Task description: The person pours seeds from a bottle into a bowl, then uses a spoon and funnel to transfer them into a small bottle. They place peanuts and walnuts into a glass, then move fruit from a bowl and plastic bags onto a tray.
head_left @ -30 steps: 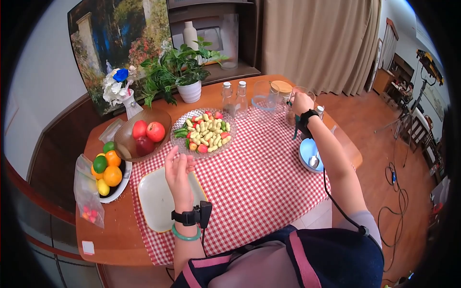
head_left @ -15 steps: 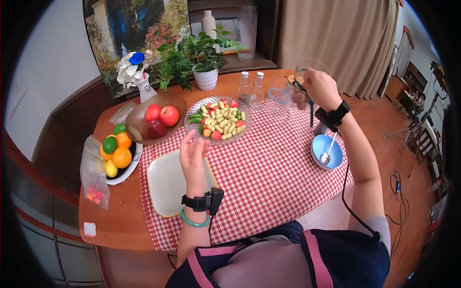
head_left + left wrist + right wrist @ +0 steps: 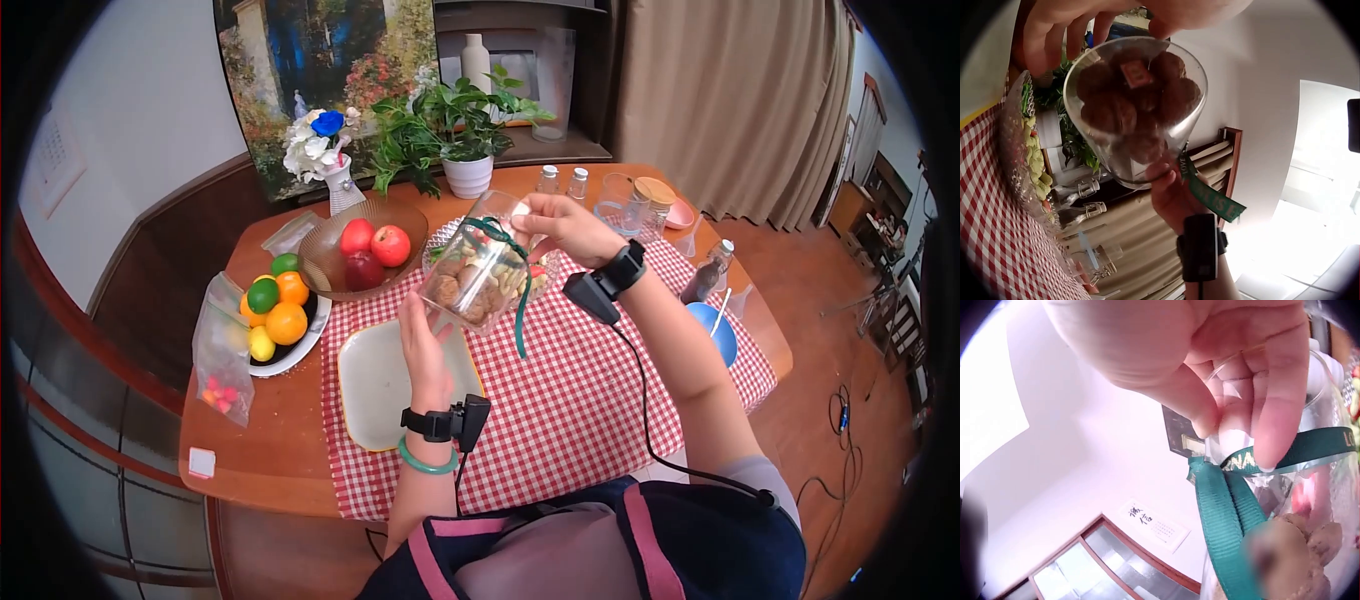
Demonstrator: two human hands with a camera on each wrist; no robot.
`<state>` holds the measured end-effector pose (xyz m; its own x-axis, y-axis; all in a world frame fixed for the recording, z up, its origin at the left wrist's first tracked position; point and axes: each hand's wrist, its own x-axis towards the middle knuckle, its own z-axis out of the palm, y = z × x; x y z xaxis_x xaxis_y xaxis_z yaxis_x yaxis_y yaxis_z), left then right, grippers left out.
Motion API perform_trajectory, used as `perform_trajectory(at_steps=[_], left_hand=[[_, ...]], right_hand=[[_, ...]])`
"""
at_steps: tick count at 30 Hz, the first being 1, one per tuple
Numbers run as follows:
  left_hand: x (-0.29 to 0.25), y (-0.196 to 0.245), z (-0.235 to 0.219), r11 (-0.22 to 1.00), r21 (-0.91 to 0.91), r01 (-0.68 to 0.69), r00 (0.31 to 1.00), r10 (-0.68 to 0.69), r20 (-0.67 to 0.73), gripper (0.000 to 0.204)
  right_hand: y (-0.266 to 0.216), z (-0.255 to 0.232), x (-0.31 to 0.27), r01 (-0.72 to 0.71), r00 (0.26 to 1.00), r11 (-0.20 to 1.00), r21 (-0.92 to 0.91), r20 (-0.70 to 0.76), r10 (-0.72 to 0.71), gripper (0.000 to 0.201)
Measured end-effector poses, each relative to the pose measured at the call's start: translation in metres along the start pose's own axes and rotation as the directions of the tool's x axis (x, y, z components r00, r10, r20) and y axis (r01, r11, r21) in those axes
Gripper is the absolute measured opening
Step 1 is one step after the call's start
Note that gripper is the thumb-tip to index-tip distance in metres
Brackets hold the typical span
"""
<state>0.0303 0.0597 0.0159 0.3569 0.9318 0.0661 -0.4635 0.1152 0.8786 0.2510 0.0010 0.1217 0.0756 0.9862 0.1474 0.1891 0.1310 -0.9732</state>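
Observation:
A clear glass [image 3: 478, 252] with brown, walnut-like balls inside and a green ribbon [image 3: 522, 318] tied round it is tilted above the plate of peanuts [image 3: 549, 285]. My right hand [image 3: 570, 232] pinches it near its upper end; in the right wrist view the thumb and fingers [image 3: 1282, 419] lie at the glass wall and ribbon [image 3: 1225, 525]. My left hand [image 3: 426, 355] is beside the lower end, fingers extended. The left wrist view shows the glass base [image 3: 1200, 69] close below the left hand [image 3: 1097, 22]; contact there is hard to tell.
A white tray [image 3: 375, 390] lies below my left hand. To the left are a brown bowl [image 3: 318, 262] of red fruit and a plate of citrus [image 3: 318, 318]. At the right stand a blue bowl [image 3: 724, 345] and a dark-filled bottle [image 3: 702, 280]; glassware lines the back.
My right hand has carried the glass from the table's right side leftward to my left hand, tilting it. The head view has also shifted. My left hand keeps much the same pose.

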Motion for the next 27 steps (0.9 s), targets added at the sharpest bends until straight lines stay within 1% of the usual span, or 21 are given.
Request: perform_trajectory(at_steps=[1, 3, 6, 9, 10, 16, 19, 22, 25, 27], left_hand=[[0.001, 0.0, -0.001, 0.998, -0.054, 0.025, 1.0, -0.024, 0.014, 0.058], [0.003, 0.0, -0.005, 0.984, -0.159, 0.077, 0.997, -0.07, 0.045, 0.061], [0.007, -0.002, -0.012, 0.99, -0.139, 0.027, 0.999, -0.023, 0.03, 0.064], [0.006, 0.0, -0.009, 0.992, -0.126, 0.007, 1.0, -0.009, -0.018, 0.067], [0.006, 0.0, -0.009, 0.993, -0.118, -0.007, 1.0, 0.006, -0.009, 0.067], [0.007, 0.001, -0.007, 0.991, -0.083, -0.102, 0.994, 0.105, 0.041, 0.072], [0.004, 0.005, -0.005, 0.989, -0.07, -0.129, 0.989, 0.134, 0.065, 0.072], [0.0, 0.01, -0.001, 0.98, -0.083, -0.181, 0.973, 0.191, 0.132, 0.072], [0.0, 0.011, 0.001, 0.968, -0.105, -0.228, 0.95, 0.245, 0.193, 0.073], [-0.001, 0.012, 0.002, 0.961, -0.114, -0.252, 0.937, 0.271, 0.222, 0.075]], right_hand=[[0.012, 0.001, 0.009, -0.032, 0.999, 0.998, 0.057, 0.004, 0.031, 0.018], [0.027, 0.005, 0.02, -0.04, 0.999, 0.981, 0.192, 0.025, 0.035, 0.017], [0.066, 0.003, 0.038, -0.079, 0.996, 0.914, 0.397, 0.07, 0.056, 0.017], [0.091, 0.006, 0.046, -0.113, 0.993, 0.854, 0.508, 0.044, 0.106, 0.019], [0.102, 0.002, 0.05, -0.11, 0.994, 0.841, 0.529, 0.048, 0.1, 0.02], [0.101, 0.015, 0.046, -0.163, 0.979, 0.726, 0.668, 0.021, 0.201, 0.021], [0.129, 0.002, 0.055, -0.169, 0.984, 0.663, 0.729, 0.086, 0.157, 0.021], [0.127, 0.002, 0.052, -0.165, 0.986, 0.634, 0.756, 0.104, 0.133, 0.023], [0.121, 0.007, 0.049, -0.145, 0.973, 0.564, 0.813, 0.013, 0.232, 0.025], [0.133, 0.002, 0.055, -0.166, 0.979, 0.557, 0.813, 0.066, 0.195, 0.027]])
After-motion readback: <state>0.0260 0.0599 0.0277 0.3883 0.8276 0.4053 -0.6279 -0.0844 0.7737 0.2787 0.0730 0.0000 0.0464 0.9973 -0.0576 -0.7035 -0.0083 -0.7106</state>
